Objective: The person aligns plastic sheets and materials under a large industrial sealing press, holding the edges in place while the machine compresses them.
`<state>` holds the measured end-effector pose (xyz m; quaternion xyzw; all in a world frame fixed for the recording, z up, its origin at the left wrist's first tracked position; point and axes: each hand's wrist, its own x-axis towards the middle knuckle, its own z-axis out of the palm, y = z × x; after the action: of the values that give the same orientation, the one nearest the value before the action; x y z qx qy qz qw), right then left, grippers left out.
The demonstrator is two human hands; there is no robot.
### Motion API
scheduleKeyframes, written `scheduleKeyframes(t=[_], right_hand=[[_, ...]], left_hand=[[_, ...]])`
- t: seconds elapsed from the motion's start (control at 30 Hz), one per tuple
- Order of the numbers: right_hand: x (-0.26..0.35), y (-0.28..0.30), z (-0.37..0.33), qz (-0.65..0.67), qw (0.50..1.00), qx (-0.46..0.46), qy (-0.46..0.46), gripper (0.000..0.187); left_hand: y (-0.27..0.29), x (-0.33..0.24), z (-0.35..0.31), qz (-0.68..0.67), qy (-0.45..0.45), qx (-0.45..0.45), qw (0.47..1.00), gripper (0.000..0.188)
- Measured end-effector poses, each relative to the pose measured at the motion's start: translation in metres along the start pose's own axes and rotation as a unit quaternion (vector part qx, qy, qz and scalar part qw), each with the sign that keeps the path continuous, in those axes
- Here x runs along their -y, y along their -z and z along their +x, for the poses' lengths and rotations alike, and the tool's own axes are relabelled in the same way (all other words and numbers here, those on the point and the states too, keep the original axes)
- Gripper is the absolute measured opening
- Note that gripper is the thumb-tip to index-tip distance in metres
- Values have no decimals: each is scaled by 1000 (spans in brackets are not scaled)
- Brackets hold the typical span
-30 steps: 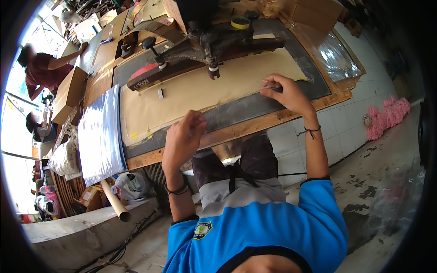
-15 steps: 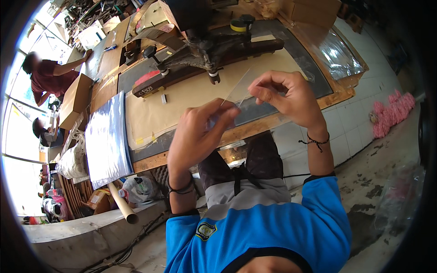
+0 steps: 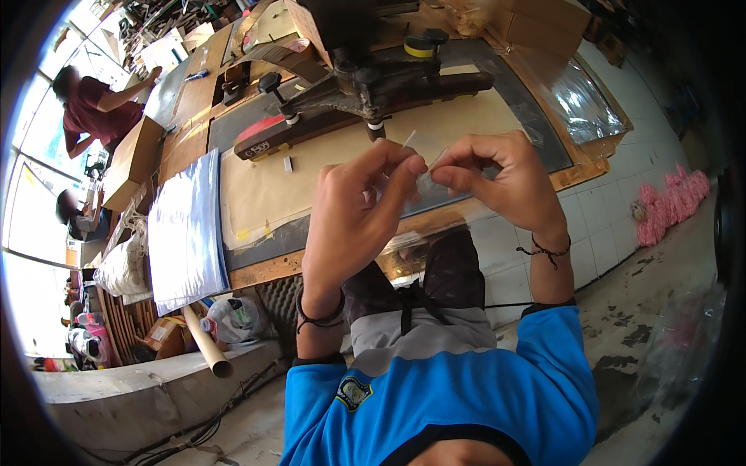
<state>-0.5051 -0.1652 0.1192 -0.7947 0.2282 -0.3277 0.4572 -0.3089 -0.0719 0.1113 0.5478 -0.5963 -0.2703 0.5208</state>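
Observation:
My left hand point(image 3: 361, 210) pinches a small piece of clear plastic film point(image 3: 409, 140), whose pale edge sticks up above the fingertips. Close beside it, my right hand point(image 3: 501, 175) has thumb and forefinger pressed together at the near side of the film; what lies between them is too thin to make out fully. Both hands hover over the front of a tan sheet point(image 3: 311, 186) spread on the dark-topped table. Beyond them stands a dark metal press-like frame point(image 3: 365, 89) with a long bar point(image 3: 260, 144) lying across the sheet. A small whitish piece point(image 3: 287, 165) rests on the tan sheet.
A stack of clear plastic sheets point(image 3: 185, 233) hangs over the table's left front. Plastic-wrapped material point(image 3: 579, 101) and a cardboard box point(image 3: 540, 31) are at the right back. Pink bundled string point(image 3: 672, 206) lies on the floor. Two people work at the far left.
My right hand has come in toward the left, and the fingertips are now nearly together. Less of the film shows, while the left hand has shifted slightly right.

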Motion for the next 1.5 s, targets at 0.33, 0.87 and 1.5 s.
scheduleKeyframes(t=[0.33,0.87,1.5], right_hand=[[2,-2,2,-6,999,-1,33,22],[17,-5,3,-13,996,-5,86,17],[10,-18,5,70,996,-30,47,15]], left_hand=[[1,-6,-1,-180,44,14,983,27],[-5,-7,0,-297,34,21,954,36],[-8,-5,0,-205,-3,21,979,42]])
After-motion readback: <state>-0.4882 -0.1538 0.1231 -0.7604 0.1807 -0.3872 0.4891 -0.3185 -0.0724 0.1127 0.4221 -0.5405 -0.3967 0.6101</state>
